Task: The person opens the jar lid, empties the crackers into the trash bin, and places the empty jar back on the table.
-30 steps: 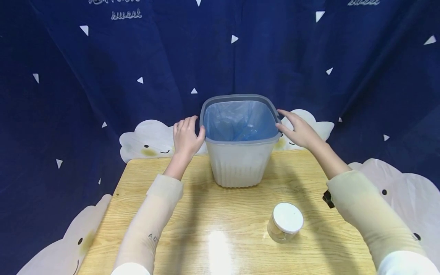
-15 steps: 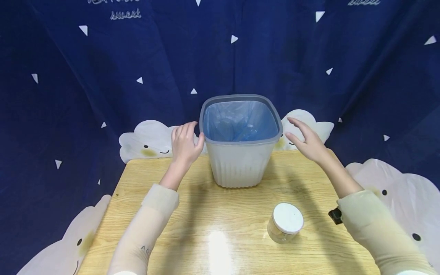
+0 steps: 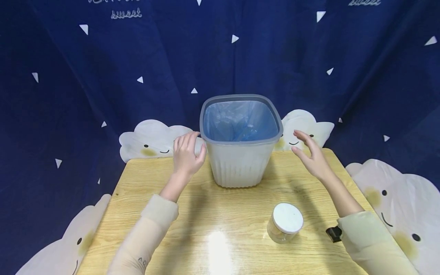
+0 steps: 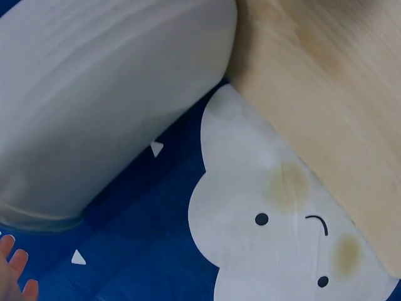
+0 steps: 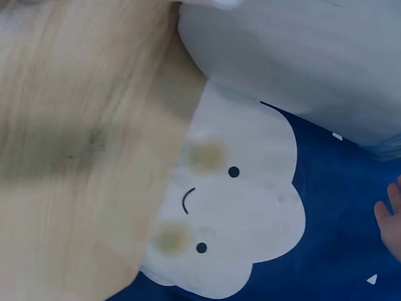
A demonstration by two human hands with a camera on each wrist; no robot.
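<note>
A whitish ribbed trash bin (image 3: pixel 238 164) with a grey rim stands upright at the table's far edge. Inside it is a translucent bluish bag (image 3: pixel 225 118). My left hand (image 3: pixel 187 152) is close beside the bin's left side, fingers spread and holding nothing; whether it touches the bin I cannot tell. In the left wrist view, fingertips (image 4: pixel 19 260) show just below the bin's rim. To the right of the bin, apart from it, hovers my right hand (image 3: pixel 313 156) with thumb and fingers spread and nothing between them. Only part of that hand (image 5: pixel 391 222) appears in the right wrist view.
A clear jar with a white lid (image 3: pixel 288 218) stands on the wooden table (image 3: pixel 151 229), front right of the bin. A dark blue curtain (image 3: pixel 172 57) with white triangles and cloud figures (image 3: pixel 154 139) hangs behind and around the table. Beside my right sleeve is a small black object (image 3: pixel 334 233).
My right hand has come away from the bin's right rim, moving right and toward me. My left hand has slid slightly lower beside the bin. Bin and jar stay in place.
</note>
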